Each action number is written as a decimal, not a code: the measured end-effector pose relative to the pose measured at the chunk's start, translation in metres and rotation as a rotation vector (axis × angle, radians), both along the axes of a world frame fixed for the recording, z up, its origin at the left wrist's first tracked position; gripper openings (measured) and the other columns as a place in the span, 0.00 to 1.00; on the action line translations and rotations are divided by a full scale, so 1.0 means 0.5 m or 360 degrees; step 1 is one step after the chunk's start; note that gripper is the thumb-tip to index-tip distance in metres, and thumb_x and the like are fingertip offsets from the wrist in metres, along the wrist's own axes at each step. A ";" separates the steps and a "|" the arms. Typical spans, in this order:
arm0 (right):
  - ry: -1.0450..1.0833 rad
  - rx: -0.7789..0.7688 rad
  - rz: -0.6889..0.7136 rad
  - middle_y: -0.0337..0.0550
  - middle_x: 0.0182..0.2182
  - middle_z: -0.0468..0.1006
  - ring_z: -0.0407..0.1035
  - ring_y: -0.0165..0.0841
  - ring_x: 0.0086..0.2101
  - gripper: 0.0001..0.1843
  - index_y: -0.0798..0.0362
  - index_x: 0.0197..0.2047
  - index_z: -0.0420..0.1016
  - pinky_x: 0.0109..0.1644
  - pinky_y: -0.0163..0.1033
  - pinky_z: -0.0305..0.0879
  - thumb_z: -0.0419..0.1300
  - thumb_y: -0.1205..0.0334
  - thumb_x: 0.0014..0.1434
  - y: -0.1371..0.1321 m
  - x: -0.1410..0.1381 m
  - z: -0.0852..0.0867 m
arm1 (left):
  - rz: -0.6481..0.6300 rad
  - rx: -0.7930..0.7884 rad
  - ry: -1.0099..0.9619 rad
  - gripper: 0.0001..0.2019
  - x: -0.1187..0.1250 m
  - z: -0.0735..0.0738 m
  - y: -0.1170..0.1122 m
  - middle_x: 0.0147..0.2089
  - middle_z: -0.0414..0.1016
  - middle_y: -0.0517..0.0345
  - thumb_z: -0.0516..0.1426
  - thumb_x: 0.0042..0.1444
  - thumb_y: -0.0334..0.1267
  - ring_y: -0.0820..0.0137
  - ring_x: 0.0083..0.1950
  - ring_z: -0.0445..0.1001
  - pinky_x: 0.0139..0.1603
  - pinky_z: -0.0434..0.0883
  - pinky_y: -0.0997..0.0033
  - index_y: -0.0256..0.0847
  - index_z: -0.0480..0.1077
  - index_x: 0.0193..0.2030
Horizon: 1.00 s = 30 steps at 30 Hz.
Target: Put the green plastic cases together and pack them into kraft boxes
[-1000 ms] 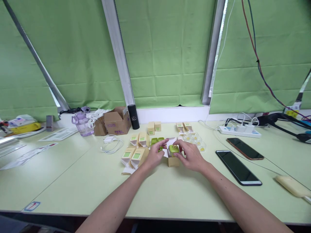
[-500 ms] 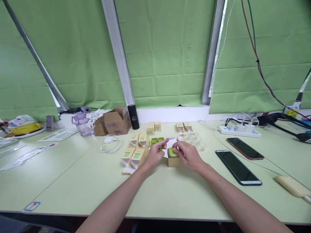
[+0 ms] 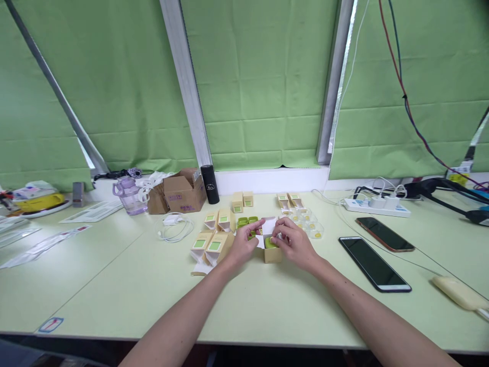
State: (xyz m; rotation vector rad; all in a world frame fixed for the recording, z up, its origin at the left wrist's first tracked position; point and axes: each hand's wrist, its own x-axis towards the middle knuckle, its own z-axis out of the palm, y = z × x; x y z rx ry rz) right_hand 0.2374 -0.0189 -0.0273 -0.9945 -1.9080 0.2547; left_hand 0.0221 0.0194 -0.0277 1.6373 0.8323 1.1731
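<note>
A small kraft paper box (image 3: 272,256) stands with its white-lined flaps up in front of me. Inside it, a rounded green case (image 3: 270,243) sits lower than the flaps, its top partly covered by my fingers. My right hand (image 3: 296,243) has its fingertips pinched on the case's top. At the box's left side is my left hand (image 3: 244,242), index finger stretched out and thumb apart, by a side flap. Behind it are several green square cases (image 3: 247,221), partly hidden. Several opened kraft boxes (image 3: 214,245) lie to the left.
Clear plastic cups with yellow centres (image 3: 311,227) lie right of my hands. More small boxes (image 3: 289,200) are behind. Two phones (image 3: 376,264), a power strip (image 3: 376,205) and a cream power bank (image 3: 458,292) lie rightward. A coiled white cable (image 3: 175,227), cardboard carton (image 3: 185,192) and black bottle (image 3: 210,184) stand left.
The green case has gone down deeper into the kraft box. My right hand has shifted slightly, fingers now on its top; my left hand has barely moved.
</note>
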 end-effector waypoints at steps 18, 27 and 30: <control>0.0101 -0.0079 -0.0022 0.42 0.39 0.74 0.70 0.33 0.32 0.07 0.47 0.33 0.82 0.34 0.40 0.68 0.66 0.67 0.61 0.016 -0.003 -0.012 | -0.0017 -0.0010 0.0002 0.39 -0.001 0.001 0.001 0.52 0.81 0.48 0.56 0.43 0.26 0.62 0.53 0.75 0.53 0.72 0.66 0.36 0.78 0.67; 0.0277 -0.0126 -0.0034 0.44 0.39 0.76 0.71 0.36 0.33 0.07 0.48 0.37 0.80 0.35 0.41 0.67 0.60 0.64 0.65 0.014 -0.004 -0.007 | -0.0047 -0.0087 -0.0086 0.38 0.003 0.009 -0.002 0.53 0.82 0.46 0.57 0.43 0.27 0.61 0.52 0.76 0.49 0.73 0.68 0.34 0.79 0.65; 0.0415 -0.0128 -0.0107 0.45 0.40 0.78 0.71 0.38 0.35 0.07 0.49 0.39 0.79 0.37 0.42 0.67 0.59 0.62 0.66 0.017 -0.001 -0.004 | -0.0053 -0.0129 -0.0125 0.37 0.006 0.015 -0.005 0.54 0.83 0.44 0.58 0.43 0.29 0.59 0.53 0.77 0.48 0.73 0.67 0.33 0.80 0.64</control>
